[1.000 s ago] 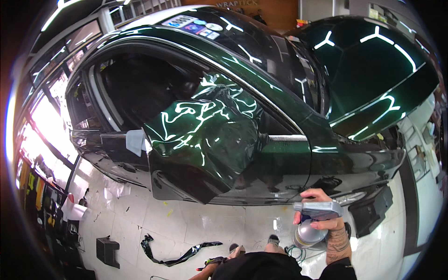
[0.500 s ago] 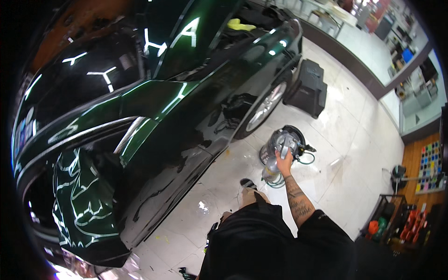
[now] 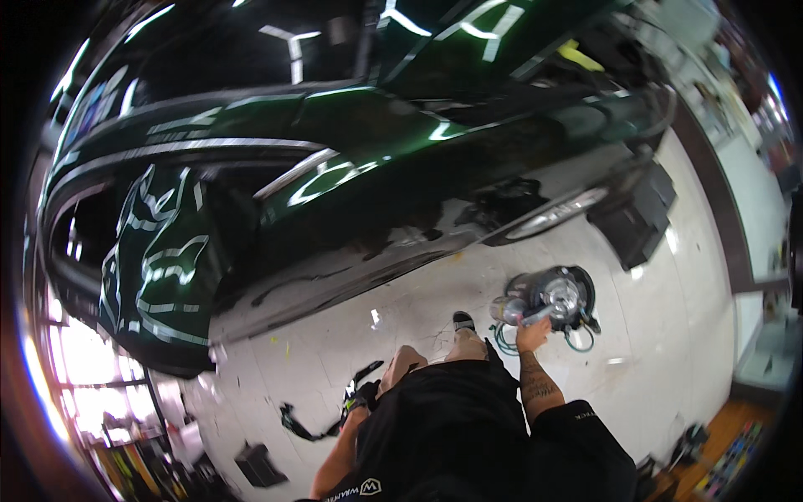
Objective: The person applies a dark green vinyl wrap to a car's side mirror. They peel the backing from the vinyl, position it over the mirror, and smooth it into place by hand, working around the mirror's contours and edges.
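Note:
My right hand (image 3: 533, 333) is closed on a clear spray bottle (image 3: 507, 309) with a grey trigger head, seen against a black canister (image 3: 575, 294) with a metal top and green hose on the floor. My left hand (image 3: 358, 405), low at my side, is closed on a small dark and bright-green item, blurred and unclear. Across the upper view stretches a glossy dark-green car (image 3: 393, 201). Crumpled green film (image 3: 163, 263) drapes over its side window at the left.
A black angular part (image 3: 636, 222) lies beside the front wheel (image 3: 556, 209). A dark film strip (image 3: 303, 427) and a black block (image 3: 258, 464) are on the tiled floor (image 3: 418, 293). A shelf of tools (image 3: 125, 464) stands lower left.
The view swung right and down, then partly back, now blurred. My right hand carried the spray bottle from beside the car door to where it appears over the canister.

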{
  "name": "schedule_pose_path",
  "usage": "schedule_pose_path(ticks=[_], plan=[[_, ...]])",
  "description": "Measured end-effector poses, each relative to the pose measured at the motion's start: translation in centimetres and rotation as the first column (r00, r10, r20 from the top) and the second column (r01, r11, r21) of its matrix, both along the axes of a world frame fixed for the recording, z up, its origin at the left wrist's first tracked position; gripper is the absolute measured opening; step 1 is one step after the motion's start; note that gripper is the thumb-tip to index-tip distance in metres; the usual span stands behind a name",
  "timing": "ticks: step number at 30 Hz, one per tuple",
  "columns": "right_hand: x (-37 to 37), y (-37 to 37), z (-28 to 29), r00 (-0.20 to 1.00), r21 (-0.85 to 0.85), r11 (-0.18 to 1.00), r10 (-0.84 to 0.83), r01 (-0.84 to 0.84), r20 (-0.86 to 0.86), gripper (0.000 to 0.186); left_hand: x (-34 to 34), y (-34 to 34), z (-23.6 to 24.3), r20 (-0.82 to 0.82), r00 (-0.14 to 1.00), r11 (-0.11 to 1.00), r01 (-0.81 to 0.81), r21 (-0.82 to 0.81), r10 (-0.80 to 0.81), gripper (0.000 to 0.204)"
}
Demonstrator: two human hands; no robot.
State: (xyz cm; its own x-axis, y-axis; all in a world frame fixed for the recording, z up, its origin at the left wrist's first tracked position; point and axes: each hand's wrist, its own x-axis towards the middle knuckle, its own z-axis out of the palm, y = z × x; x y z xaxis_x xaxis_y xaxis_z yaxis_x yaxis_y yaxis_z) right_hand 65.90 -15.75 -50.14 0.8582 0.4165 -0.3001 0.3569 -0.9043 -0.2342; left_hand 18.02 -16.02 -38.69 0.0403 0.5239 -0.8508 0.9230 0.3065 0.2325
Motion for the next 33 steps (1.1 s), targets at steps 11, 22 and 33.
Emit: schedule_pose_path(ticks=[11,22,33], plan=[[8.6,-5.3,0.8,0.865,0.161,0.89,0.454,-0.427,-0.213,0.089,0.3,-5.2,-1.1,-0.045,0.989,0.985,0.135,-0.106,-0.141,0.049],[14.1,0.4,5.4,0.746,0.333,0.727,0.66,-0.601,-0.093,0.046,-0.8,-7.6,-10.1,-0.095,0.995,0.885,-0.037,-0.464,-0.008,0.042],[13.7,1.0,7.6,0.743,0.366,0.73,0.655,-0.578,-0.134,0.045,4.7,-6.9,-0.8,-0.076,0.978,0.974,0.203,0.099,-0.196,0.037]])
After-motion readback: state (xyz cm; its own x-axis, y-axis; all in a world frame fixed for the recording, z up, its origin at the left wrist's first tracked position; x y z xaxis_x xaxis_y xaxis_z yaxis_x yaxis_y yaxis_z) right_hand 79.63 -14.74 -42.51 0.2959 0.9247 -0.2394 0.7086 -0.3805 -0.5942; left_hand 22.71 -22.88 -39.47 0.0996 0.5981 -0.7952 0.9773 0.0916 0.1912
